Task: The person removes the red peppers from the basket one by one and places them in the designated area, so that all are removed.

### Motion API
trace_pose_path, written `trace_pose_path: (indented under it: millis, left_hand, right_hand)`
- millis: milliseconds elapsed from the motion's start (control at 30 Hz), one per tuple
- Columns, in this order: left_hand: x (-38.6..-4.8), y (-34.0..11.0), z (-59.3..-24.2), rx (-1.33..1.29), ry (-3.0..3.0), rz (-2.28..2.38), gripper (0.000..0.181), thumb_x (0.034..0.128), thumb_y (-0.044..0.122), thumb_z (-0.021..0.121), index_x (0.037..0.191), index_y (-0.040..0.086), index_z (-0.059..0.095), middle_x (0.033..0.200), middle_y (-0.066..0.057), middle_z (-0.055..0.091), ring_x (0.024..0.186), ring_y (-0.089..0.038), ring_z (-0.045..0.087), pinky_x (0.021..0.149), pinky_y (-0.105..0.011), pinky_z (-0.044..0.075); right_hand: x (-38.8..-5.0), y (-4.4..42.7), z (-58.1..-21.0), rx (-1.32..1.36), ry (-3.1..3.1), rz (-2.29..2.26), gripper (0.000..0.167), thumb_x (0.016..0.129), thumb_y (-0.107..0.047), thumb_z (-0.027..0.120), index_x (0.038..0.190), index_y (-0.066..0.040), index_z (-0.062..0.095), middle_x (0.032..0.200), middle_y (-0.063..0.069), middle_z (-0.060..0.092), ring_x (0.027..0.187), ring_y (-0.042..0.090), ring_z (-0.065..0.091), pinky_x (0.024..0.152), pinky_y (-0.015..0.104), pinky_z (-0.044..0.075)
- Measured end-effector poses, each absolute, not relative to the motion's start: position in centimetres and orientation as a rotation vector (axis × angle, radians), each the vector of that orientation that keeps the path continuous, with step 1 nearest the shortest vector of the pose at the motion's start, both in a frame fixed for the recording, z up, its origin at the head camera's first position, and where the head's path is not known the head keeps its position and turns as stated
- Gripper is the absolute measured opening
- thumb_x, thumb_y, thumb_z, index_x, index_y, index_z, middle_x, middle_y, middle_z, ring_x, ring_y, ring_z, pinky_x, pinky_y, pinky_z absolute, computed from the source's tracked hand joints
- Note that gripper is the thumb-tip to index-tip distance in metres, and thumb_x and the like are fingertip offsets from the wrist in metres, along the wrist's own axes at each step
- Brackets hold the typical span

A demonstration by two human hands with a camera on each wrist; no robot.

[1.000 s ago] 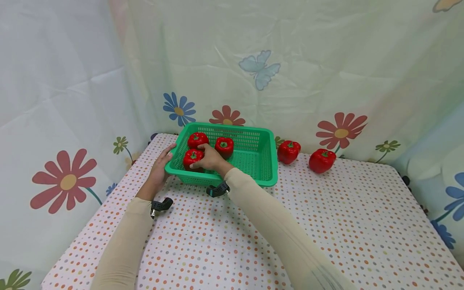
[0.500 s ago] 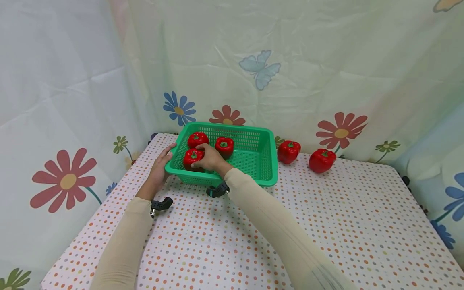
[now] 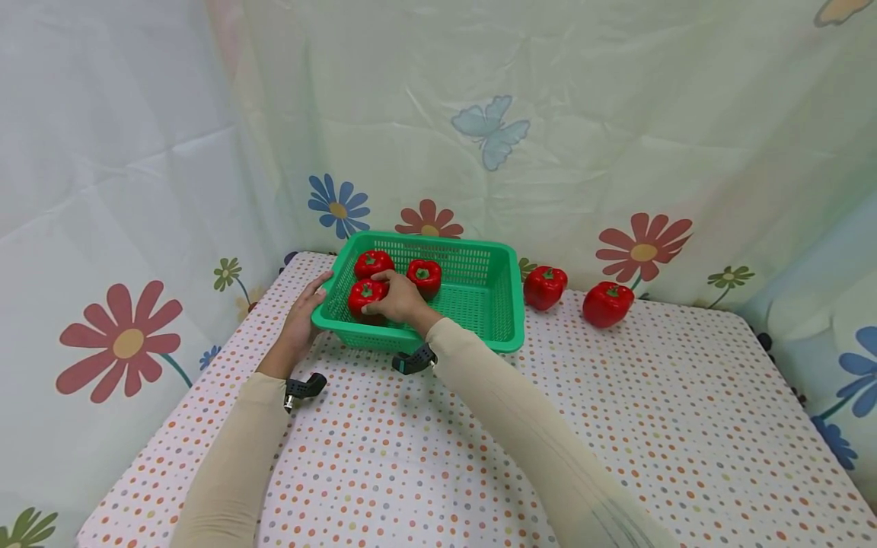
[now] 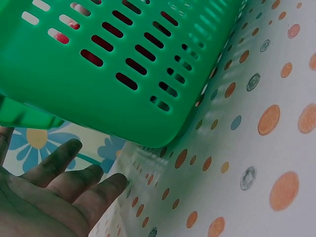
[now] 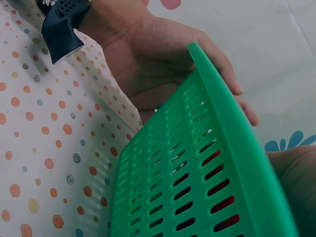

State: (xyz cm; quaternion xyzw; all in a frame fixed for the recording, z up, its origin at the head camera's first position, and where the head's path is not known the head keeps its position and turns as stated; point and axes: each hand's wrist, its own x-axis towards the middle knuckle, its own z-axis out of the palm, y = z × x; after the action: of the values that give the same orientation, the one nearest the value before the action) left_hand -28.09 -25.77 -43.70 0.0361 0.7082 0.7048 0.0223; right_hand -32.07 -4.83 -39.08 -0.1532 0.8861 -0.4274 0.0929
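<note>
Left of frame centre, the right hand (image 3: 400, 298) pinches the front red pepper (image 3: 365, 295) inside the green basket (image 3: 518, 301) (likely light, firm, slick; best held round its shoulders), left hand (image 3: 299, 323) spread at the basket's left end.

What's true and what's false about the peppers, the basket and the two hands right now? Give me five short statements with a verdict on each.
1. Three red peppers are in the basket. True.
2. The left hand holds a pepper. False: it is at the left end of the basket, with no pepper in it.
3. The right hand is on the near left pepper in the basket. True.
4. The two peppers outside are left of the basket. False: both are to its right.
5. The tablecloth is plain white. False: it has coloured dots.
</note>
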Motion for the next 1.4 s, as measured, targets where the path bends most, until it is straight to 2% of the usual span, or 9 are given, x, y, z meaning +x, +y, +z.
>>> trace_pose_path:
  millis: [200, 500, 767, 1167, 1400]
  left_hand:
    - [-29.2, -26.1, -44.8, 0.077, 2.179, 2.202, 0.048, 0.1082, 0.031, 0.031, 0.156, 0.03, 0.027, 0.161, -0.006, 0.027, 0.138, -0.032, 0.041, 0.094, -0.032, 0.046]
    - [-27.8, -25.4, -43.0, 0.098, 2.179, 2.197, 0.05, 0.1073, 0.029, 0.032, 0.157, 0.024, 0.025, 0.161, -0.011, 0.024, 0.139, -0.035, 0.037, 0.098, -0.038, 0.042]
    - [-27.5, -25.3, -42.9, 0.091, 2.162, 2.211, 0.051, 0.1073, 0.029, 0.032, 0.157, 0.023, 0.024, 0.161, -0.011, 0.024, 0.14, -0.037, 0.036, 0.103, -0.046, 0.038]
    - [-27.5, -25.5, -43.2, 0.105, 2.168, 2.216, 0.051, 0.1073, 0.029, 0.032, 0.157, 0.024, 0.024, 0.161, -0.011, 0.024, 0.139, -0.035, 0.036, 0.106, -0.048, 0.034]
    - [-27.5, -25.6, -43.4, 0.107, 2.156, 2.227, 0.05, 0.1074, 0.029, 0.032, 0.157, 0.024, 0.025, 0.161, -0.01, 0.025, 0.138, -0.033, 0.037, 0.103, -0.045, 0.036]
  right_hand:
    - [-31.9, -4.3, -38.5, -0.466, 2.629, -1.314, 0.065, 0.083, -0.022, 0.08, 0.141, -0.015, 0.049, 0.141, 0.01, 0.051, 0.128, 0.028, 0.048, 0.098, 0.043, 0.05]
    - [-31.9, -2.3, -37.6, -0.476, 2.611, -1.394, 0.065, 0.085, -0.024, 0.078, 0.141, -0.015, 0.048, 0.139, 0.011, 0.051, 0.125, 0.028, 0.049, 0.091, 0.041, 0.054]
    - [-31.7, 0.0, -36.6, -0.493, 2.581, -1.482, 0.063, 0.084, -0.021, 0.079, 0.139, -0.013, 0.05, 0.137, 0.01, 0.054, 0.124, 0.028, 0.051, 0.09, 0.041, 0.055]
    - [-30.8, 3.8, -35.8, -0.447, 2.53, -1.557, 0.063, 0.085, -0.022, 0.078, 0.141, -0.018, 0.049, 0.136, 0.009, 0.052, 0.121, 0.029, 0.052, 0.087, 0.043, 0.055]
    - [-30.0, 5.3, -35.6, -0.46, 2.543, -1.553, 0.064, 0.085, -0.024, 0.078, 0.142, -0.02, 0.049, 0.137, 0.008, 0.051, 0.121, 0.03, 0.053, 0.083, 0.041, 0.056]
